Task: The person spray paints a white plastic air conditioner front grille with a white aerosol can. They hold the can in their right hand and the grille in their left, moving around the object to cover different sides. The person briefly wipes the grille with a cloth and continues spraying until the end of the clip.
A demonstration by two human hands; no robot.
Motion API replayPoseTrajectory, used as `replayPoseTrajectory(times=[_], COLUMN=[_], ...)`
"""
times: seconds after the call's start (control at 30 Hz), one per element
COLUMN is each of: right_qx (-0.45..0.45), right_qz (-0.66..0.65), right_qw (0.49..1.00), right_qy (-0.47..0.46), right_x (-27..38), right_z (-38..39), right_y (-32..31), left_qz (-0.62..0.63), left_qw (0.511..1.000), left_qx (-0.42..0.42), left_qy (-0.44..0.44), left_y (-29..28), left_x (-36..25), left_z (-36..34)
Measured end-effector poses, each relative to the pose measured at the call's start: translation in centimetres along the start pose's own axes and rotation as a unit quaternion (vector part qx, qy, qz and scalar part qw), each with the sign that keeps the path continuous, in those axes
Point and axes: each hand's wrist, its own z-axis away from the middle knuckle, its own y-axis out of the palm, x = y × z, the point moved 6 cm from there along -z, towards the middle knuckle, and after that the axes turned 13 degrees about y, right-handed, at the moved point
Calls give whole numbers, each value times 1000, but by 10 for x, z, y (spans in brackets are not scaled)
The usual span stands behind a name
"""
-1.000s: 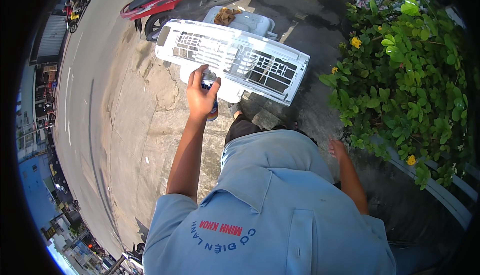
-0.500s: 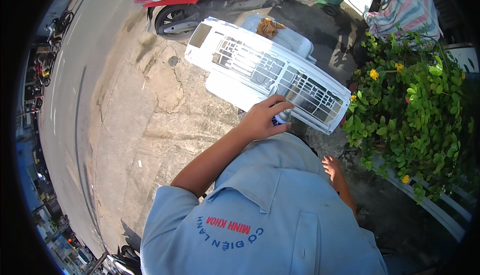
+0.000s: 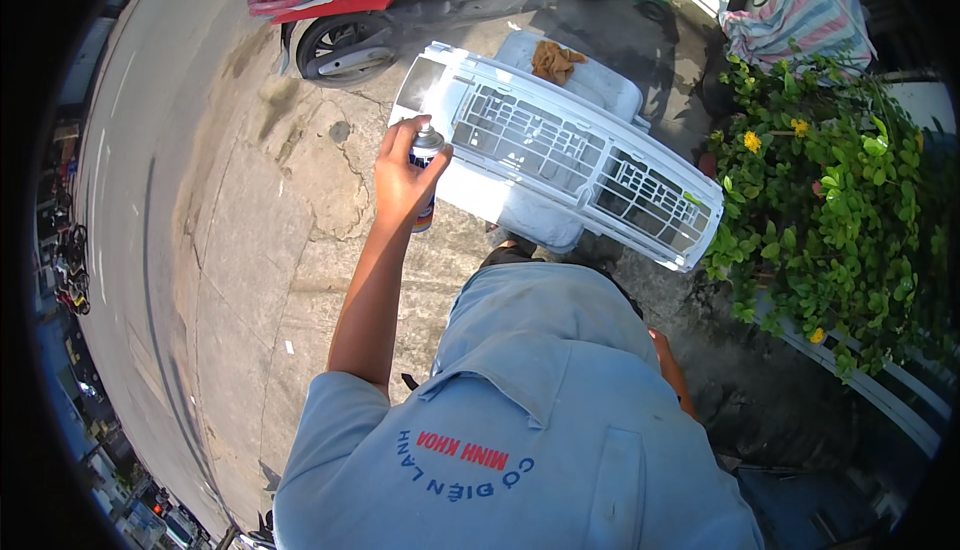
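My left hand [image 3: 401,178] is closed around a spray can [image 3: 428,147] with a silver top and a dark blue body. Its forefinger rests at the nozzle. The can stands roughly upright beside the left end of a white plastic air conditioner frame [image 3: 583,197] with a lattice grille. A pale haze shows in the frame's opening just past the nozzle. Under the frame is a light-coloured stool-like support [image 3: 612,90], with a crumpled brown cloth [image 3: 556,62] on its far side. My right hand [image 3: 657,340] hangs low by my right side, its fingers mostly hidden behind my body.
A red and black motorbike [image 3: 352,10] is parked beyond the frame at the far left. Leafy bushes with yellow flowers [image 3: 820,210] grow close on the right. A striped bag [image 3: 800,20] stands behind them. Cracked concrete [image 3: 300,280] borders the road on the left.
My left hand has carried the spray can leftward, from the frame's near middle to its left end. Haze has appeared in the opening there. My right hand has slipped further behind my body.
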Motion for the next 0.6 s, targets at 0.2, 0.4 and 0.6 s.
replayPoseTrajectory(times=[0.2, 0.4, 0.6], right_qx=[30, 22, 13], right_qz=[-66, 37, 58], right_qw=[997, 996, 996], right_qy=[-21, -81, -68], right_x=[-32, 14, 14], right_z=[-81, -26, -5], right_y=[12, 13, -15], left_qz=[167, 83, -66], left_qw=[952, 979, 985], left_qx=[252, 181, -125], left_qy=[56, 34, -97], left_y=[99, 62, -87], left_x=[-100, -70, 44], left_z=[54, 64, 56])
